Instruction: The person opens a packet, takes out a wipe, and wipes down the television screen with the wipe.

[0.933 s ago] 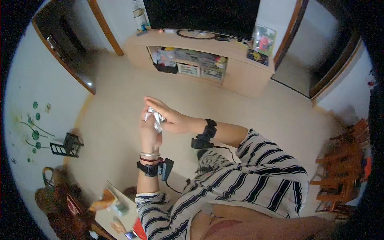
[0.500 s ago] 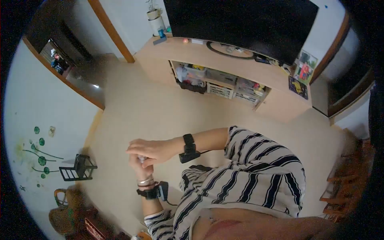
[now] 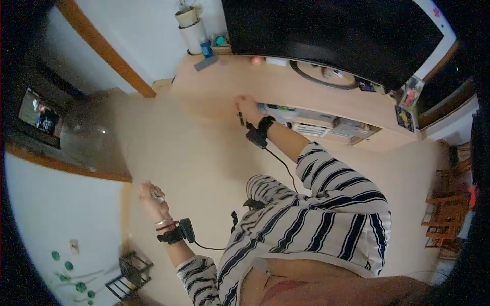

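Observation:
My left hand [image 3: 153,201] is held out over the floor at the left, its fingers curled around a small pale, shiny thing [image 3: 157,196] whose kind I cannot make out. My right hand [image 3: 247,108] reaches forward, in front of the wooden TV cabinet [image 3: 214,84] as seen from here. Its fingers are closed, and a short thin dark piece [image 3: 241,119] shows at them; what it is stays unclear. Both wrists wear black straps with small boxes and cables.
A large television [image 3: 326,35] stands on the cabinet, with a potted plant [image 3: 190,28], a blue bottle [image 3: 205,48] and an oval tray [image 3: 321,76]. Baskets fill the shelves below. A small dark chair [image 3: 132,270] is at lower left, wooden chairs [image 3: 449,219] at right.
My hands, together half a second ago, are now apart. The right one has moved forward and right toward the cabinet; the left has drawn left, with the pale thing in it. The view has shifted.

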### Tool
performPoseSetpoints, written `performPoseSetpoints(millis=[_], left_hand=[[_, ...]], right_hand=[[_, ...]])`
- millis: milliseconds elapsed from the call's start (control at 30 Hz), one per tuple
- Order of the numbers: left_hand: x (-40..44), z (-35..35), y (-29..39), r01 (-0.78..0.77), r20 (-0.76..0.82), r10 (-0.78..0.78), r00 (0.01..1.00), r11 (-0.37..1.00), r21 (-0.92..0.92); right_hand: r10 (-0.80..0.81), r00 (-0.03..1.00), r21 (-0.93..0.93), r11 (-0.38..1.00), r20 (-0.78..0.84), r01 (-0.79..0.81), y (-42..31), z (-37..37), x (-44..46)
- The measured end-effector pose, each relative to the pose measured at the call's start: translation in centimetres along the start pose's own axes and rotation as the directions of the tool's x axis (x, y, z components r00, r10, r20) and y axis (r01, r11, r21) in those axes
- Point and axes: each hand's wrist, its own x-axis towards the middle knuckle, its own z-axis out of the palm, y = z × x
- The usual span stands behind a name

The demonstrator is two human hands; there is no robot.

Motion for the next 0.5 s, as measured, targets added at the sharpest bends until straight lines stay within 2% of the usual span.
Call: performPoseSetpoints(millis=[33,67,100,133,167,233,267,300,333,367,400,433,467,500], left_hand=[[1.4,0.8,0.3,-0.015,0.009,0.015,1.000,1.000,-0.004],[2.6,1.6,0.9,-0.019,0.018,0.018,1.000,0.999,0.029],[4.1,1.9,0.7,-0.017,0.024,0.015,1.000,0.998,0.065],[7.2,1.4,-1.2,-0.023,0.026,0.021,0.999,0.998,0.065],[10.3,0.6,-2.9,-0.040,0.029,0.039,0.999,0.999,0.031],[14.6,1.4,-3.5,-0.099,0.037,0.099,0.994,0.995,-0.010],[15.7,1.7,-3.7,-0.037,-0.055,0.030,0.998,0.991,-0.130],[17.0,0.8,-4.2,0.031,-0.148,-0.068,0.987,0.970,-0.242],[18.9,-2.5,-6.1,0.085,-0.026,-0.097,0.995,0.952,-0.295],[18.9,-3.2,-6.4,0.089,-0.024,-0.102,0.994,0.944,-0.319],[18.2,-4.6,-6.0,0.113,0.027,-0.110,0.993,0.920,-0.376],[21.9,-4.0,-6.5,0.112,0.030,-0.110,0.993,0.902,-0.417],[22.7,-4.9,-6.4,0.116,0.031,-0.113,0.993,0.900,-0.421],[23.7,-6.3,-6.2,0.111,0.055,-0.098,0.994,0.924,-0.366]], right_hand=[[0.217,0.971,0.204,0.960,-0.098,-0.194,-1.9,-0.6,0.4],[0.436,0.889,0.417,0.840,-0.140,-0.347,-3.5,-0.8,0.9],[0.429,0.892,0.424,0.840,-0.142,-0.337,0.0,0.1,2.4],[0.309,0.933,0.211,0.940,-0.185,-0.270,4.0,1.8,4.6],[0.183,0.963,-0.009,0.982,-0.198,-0.189,8.4,3.3,6.1],[0.094,0.973,-0.249,0.957,-0.212,-0.147,11.9,5.1,7.0],[0.256,0.933,-0.259,0.911,-0.255,-0.321,11.4,6.9,6.2],[0.294,0.925,-0.250,0.902,-0.241,-0.351,10.2,9.0,4.9],[0.291,0.926,-0.435,0.820,-0.241,-0.371,7.3,8.7,3.2],[0.254,0.934,-0.606,0.711,-0.252,-0.357,4.9,8.1,3.3],[0.315,0.889,-0.457,0.771,-0.332,-0.444,4.0,8.6,1.2],[0.328,0.899,-0.461,0.776,-0.288,-0.431,5.9,11.6,4.0],[0.110,0.907,-0.532,0.778,-0.407,-0.334,5.6,12.0,2.6],[-0.116,0.862,-0.604,0.759,-0.493,-0.243,5.6,13.0,1.3]])
